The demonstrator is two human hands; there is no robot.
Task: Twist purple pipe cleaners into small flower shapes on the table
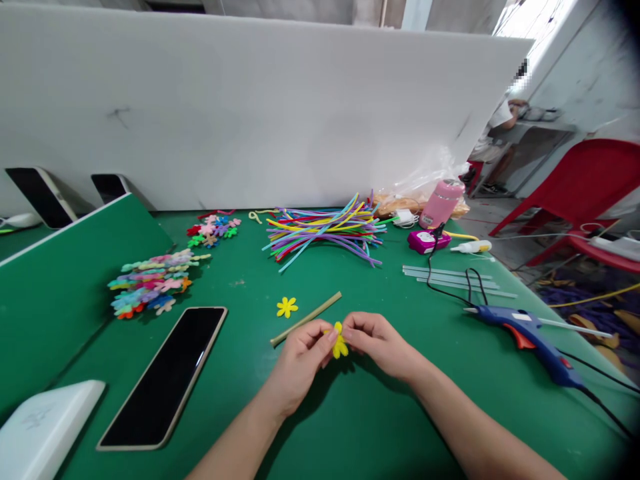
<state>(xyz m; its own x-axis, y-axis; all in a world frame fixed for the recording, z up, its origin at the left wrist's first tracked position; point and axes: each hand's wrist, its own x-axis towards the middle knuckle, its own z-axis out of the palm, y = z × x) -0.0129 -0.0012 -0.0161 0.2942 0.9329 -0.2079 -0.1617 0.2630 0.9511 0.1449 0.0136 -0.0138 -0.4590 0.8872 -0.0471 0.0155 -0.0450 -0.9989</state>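
Between my two hands is a yellow pipe-cleaner flower [341, 346], its petals hanging down above the green table. My left hand [303, 357] pinches it from the left, thumb against fingertips. From the other side, my right hand [374, 339] grips its upper edge with thumb and forefinger. Just beyond lies a thin tan stick [315, 315], slanting across the tabletop behind my left fingers. A second yellow flower [287, 307] rests flat to the left of the stick.
A pile of coloured pipe cleaners [325, 230] lies at the back. Finished flowers [150, 283] are stacked left, near a phone [165, 377]. On the right are a blue glue gun [525, 337], clear glue sticks [455, 279], a pink bottle [443, 202] and a red chair [590, 180].
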